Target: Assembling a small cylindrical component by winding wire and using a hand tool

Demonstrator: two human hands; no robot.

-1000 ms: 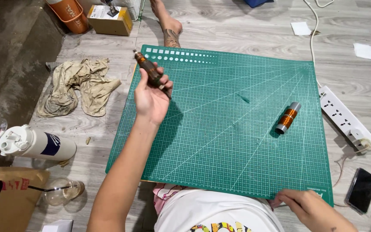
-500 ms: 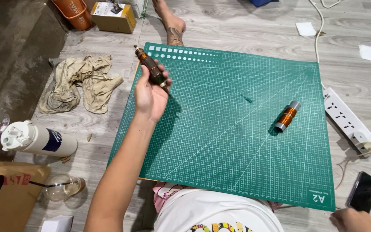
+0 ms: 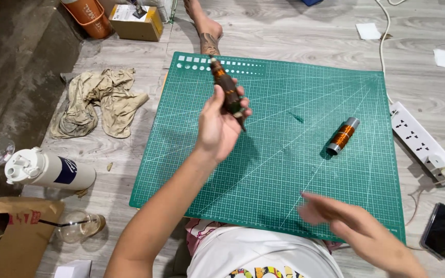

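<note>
Item: dark rod wound with copper wire [image 3: 226, 87], held tilted above the green cutting mat [image 3: 284, 170]; left hand [image 3: 217, 126] fingers curled around its lower end. Right hand [image 3: 354, 221] blurred, fingers loosely spread, holding nothing. Second copper coil [image 3: 342, 136] lies on the mat, well apart. Handling advice: grip firmly, avoid crushing windings.

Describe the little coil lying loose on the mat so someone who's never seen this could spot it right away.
Start at the big green cutting mat on the grey floor and look at its right half, short of the white power strip. There lies a small cylinder wound with copper-orange wire, grey metal at both ends. Unlike the darker piece in the left hand, nothing touches it.
</note>
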